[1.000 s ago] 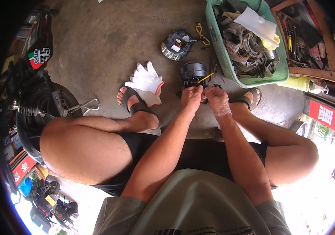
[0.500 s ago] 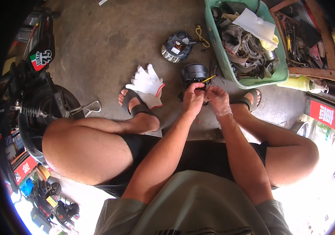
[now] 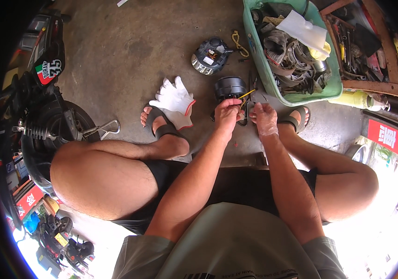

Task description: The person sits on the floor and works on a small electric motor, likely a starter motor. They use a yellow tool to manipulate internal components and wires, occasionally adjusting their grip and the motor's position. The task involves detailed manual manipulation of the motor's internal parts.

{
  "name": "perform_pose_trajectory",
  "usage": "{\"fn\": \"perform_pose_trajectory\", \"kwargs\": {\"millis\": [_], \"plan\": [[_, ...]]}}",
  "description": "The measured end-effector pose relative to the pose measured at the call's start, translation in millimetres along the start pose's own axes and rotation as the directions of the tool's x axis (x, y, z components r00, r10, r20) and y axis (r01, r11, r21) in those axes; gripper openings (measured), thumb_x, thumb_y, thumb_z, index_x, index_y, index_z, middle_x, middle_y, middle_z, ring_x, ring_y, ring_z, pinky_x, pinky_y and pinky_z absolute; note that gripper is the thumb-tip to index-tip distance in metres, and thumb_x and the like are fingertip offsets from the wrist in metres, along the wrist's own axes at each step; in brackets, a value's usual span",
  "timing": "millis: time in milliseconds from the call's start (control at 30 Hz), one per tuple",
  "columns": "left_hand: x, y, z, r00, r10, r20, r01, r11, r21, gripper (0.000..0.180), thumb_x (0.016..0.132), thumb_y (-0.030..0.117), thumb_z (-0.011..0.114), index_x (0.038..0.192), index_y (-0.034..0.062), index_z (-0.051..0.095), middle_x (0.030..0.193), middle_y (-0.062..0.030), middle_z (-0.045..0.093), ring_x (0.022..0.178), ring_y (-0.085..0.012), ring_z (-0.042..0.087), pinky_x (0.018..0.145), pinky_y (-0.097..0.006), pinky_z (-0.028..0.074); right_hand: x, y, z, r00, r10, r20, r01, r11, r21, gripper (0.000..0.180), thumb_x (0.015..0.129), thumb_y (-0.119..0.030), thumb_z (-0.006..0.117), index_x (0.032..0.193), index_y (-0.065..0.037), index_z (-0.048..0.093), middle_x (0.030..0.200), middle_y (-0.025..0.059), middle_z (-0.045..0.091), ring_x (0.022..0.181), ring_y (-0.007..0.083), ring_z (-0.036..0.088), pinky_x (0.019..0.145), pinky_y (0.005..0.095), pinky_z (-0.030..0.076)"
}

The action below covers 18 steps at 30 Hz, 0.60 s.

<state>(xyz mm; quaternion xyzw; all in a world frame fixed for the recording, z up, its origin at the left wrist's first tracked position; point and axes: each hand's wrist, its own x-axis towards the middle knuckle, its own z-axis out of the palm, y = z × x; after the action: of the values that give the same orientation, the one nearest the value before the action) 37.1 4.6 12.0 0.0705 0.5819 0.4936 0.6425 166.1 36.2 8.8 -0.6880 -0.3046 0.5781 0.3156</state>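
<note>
Curling: my left hand, beside a thin yellow strip, hold unclear; right hand, fingertips bunched, contents indiscernible; just beyond the left, black round housing, apparently begun, unfinished; farther, silver-rimmed unit, apart

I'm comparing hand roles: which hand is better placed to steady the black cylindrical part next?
Probably the left hand: it's at the near side of the black cylindrical part, while the right hand sits apart, off to the right. Contact itself is hard to make out.
</note>
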Motion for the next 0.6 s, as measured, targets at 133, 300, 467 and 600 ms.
{"fn": "perform_pose_trajectory", "kwargs": {"millis": [133, 300, 467, 600], "plan": [[0, 1, 0, 1.0, -0.015, 0.013, 0.015, 1.0, -0.004, 0.017, 0.088, 0.005, 0.053, 0.102, 0.007, 0.064, 0.091, -0.002, 0.065, 0.076, -0.0108, 0.063, 0.068, -0.025, 0.051, 1, -7, -7, 0.991, 0.06, 0.119, -0.053, 0.997, -0.061, 0.018, 0.092, -0.018, 0.058, 0.094, 0.0, 0.062, 0.07, 0.0024, 0.058, 0.053, 0.0101, 0.051, 0.05, 0.0221, 0.042], [4, -3, 1, 1.0, 0.003, 0.01, -0.003, 1.0, 0.017, 0.016, 0.089, 0.005, 0.054, 0.102, 0.005, 0.063, 0.092, -0.0039, 0.065, 0.074, -0.0109, 0.063, 0.067, -0.025, 0.052, -5, -14, 5, 0.987, 0.052, 0.152, -0.061, 0.997, 0.054, 0.02, 0.09, -0.015, 0.06, 0.101, 0.001, 0.064, 0.071, 0.0006, 0.058, 0.054, 0.0082, 0.051, 0.05, 0.0214, 0.041], [7, -7, 0, 0.999, 0.019, 0.043, -0.021, 0.998, 0.059, 0.015, 0.089, 0.004, 0.056, 0.103, 0.0027, 0.061, 0.091, -0.0058, 0.065, 0.073, -0.0127, 0.064, 0.067, -0.026, 0.054, -4, -16, 6, 0.957, 0.058, 0.283, -0.058, 0.998, -0.01, 0.014, 0.086, -0.012, 0.063, 0.094, -0.001, 0.064, 0.074, 0.0005, 0.061, 0.061, 0.0079, 0.054, 0.055, 0.0205, 0.042], [7, -10, -2, 0.996, 0.017, 0.085, -0.019, 1.0, 0.025, 0.017, 0.09, 0.006, 0.056, 0.105, 0.0001, 0.06, 0.089, -0.0078, 0.066, 0.074, -0.0142, 0.066, 0.068, -0.028, 0.055, -2, -13, 7, 0.962, 0.059, 0.267, -0.069, 0.997, 0.027, 0.01, 0.084, -0.009, 0.065, 0.09, -0.001, 0.062, 0.076, 0.0014, 0.061, 0.062, 0.0089, 0.054, 0.055, 0.0214, 0.042]]}}
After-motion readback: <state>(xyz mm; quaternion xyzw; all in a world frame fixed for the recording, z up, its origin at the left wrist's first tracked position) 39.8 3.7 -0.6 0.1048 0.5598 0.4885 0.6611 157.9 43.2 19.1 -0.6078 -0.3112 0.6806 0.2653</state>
